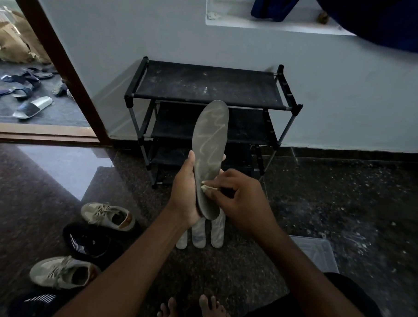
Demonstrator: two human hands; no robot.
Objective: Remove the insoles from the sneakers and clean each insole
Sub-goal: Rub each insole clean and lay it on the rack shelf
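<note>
My left hand grips a grey insole by its lower half and holds it upright, toe end up, with pale squiggly marks on its face. My right hand pinches a small pale cloth or wipe against the insole's lower part. Three pale insoles lie side by side on the floor just below my hands, partly hidden by them. Two beige sneakers and two black sneakers sit on the floor at the lower left.
A black three-tier shoe rack stands against the wall straight ahead. A clear plastic lid or box lies at my right forearm. An open doorway at left shows several sandals outside. My bare feet rest at the bottom.
</note>
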